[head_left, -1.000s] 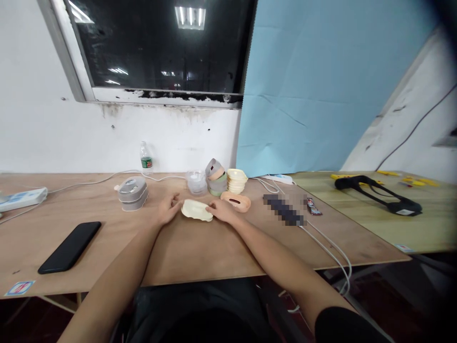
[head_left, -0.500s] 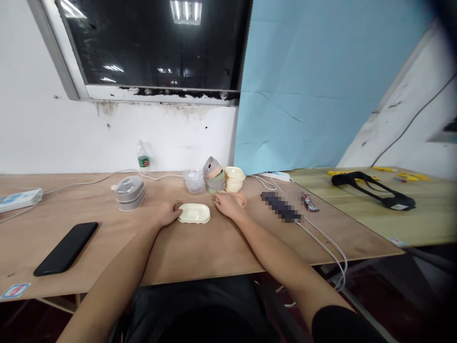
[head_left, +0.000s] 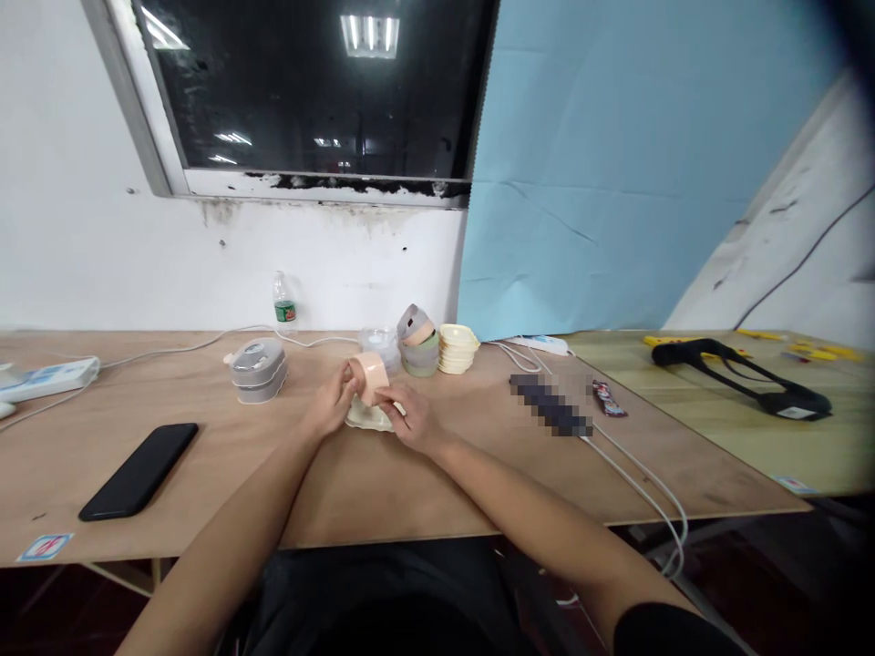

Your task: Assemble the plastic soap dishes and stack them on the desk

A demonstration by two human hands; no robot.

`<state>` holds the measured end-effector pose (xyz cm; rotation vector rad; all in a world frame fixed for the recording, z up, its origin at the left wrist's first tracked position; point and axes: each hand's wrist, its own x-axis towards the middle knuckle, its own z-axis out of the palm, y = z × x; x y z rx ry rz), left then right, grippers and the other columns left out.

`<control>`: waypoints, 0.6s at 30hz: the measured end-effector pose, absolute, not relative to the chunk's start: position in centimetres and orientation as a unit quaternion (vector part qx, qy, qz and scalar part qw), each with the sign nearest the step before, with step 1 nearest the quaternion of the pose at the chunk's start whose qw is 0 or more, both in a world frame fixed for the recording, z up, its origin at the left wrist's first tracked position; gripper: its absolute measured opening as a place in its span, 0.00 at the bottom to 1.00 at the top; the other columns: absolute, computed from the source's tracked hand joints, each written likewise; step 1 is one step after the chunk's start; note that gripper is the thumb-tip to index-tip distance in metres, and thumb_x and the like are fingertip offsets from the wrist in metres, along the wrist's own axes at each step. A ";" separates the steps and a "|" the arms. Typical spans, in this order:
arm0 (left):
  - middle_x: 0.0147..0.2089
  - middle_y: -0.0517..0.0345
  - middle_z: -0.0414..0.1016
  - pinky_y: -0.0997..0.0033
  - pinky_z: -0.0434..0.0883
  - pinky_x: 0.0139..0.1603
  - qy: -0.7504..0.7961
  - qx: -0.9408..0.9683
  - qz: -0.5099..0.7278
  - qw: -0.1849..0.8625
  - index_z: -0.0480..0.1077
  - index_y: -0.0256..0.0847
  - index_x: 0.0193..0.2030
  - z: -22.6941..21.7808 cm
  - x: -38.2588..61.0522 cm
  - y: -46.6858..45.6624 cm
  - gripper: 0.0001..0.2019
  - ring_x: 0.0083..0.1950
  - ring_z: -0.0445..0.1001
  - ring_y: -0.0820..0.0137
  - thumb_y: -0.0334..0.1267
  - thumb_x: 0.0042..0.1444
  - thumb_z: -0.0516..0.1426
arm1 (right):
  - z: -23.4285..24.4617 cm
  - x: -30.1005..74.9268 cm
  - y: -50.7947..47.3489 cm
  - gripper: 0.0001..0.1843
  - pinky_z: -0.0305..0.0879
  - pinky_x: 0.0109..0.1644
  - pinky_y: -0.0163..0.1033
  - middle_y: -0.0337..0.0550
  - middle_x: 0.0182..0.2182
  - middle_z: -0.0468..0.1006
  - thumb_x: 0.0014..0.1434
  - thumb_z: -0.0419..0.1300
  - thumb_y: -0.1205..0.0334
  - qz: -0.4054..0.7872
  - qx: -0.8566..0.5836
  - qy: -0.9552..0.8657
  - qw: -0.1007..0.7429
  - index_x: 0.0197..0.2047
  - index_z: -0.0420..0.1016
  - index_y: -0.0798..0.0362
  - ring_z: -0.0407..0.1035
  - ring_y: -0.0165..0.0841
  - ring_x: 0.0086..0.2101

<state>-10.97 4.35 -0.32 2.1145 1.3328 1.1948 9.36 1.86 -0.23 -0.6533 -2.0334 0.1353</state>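
Both hands hold a peach-coloured plastic ring piece, tilted on edge, just above a cream oval lid that lies on the wooden table. My left hand grips the piece's left side. My right hand pinches its lower right side, fingers curled. Behind them stand a stack of grey, green and peach ring parts and a stack of cream lids.
A grey stacked container stands at the left, a black phone nearer the front edge. A clear tub, a water bottle, white power strips and cables also lie on the table.
My right hand picked the peach piece up from the table at the right and brought it over the cream lid. My left hand rose from the lid to grip it too.
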 end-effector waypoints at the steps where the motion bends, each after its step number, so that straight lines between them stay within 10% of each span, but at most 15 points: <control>1: 0.42 0.53 0.76 0.68 0.70 0.38 0.473 0.736 0.436 0.209 0.52 0.40 0.66 -0.3 -10.8 4.4 0.29 0.31 0.74 0.69 0.54 0.64 0.42 | -0.4 9.2 1.7 0.15 0.67 0.47 0.44 0.46 0.42 0.75 0.64 0.51 0.57 0.078 -0.276 -0.831 0.477 0.52 0.68 0.47 0.70 0.36 0.42; 8: 0.42 0.49 0.77 0.69 0.69 0.39 0.545 0.675 0.472 0.159 0.71 0.36 0.45 -0.2 -12.3 5.3 0.24 0.40 0.74 0.64 0.54 0.62 0.45 | -0.3 8.9 2.0 0.34 0.68 0.36 0.37 0.43 0.37 0.73 0.59 0.56 0.50 0.280 -0.304 -0.756 0.508 0.65 0.50 0.50 0.69 0.31 0.31; 18: 0.38 0.50 0.78 0.69 0.65 0.35 0.627 0.735 0.241 0.089 0.73 0.41 0.38 0.0 -12.1 4.6 0.21 0.39 0.75 0.61 0.52 0.61 0.45 | -0.8 11.2 5.6 0.18 0.61 0.37 0.34 0.42 0.33 0.77 0.62 0.51 0.50 0.195 -0.516 -0.748 0.369 0.43 0.74 0.53 0.69 0.32 0.33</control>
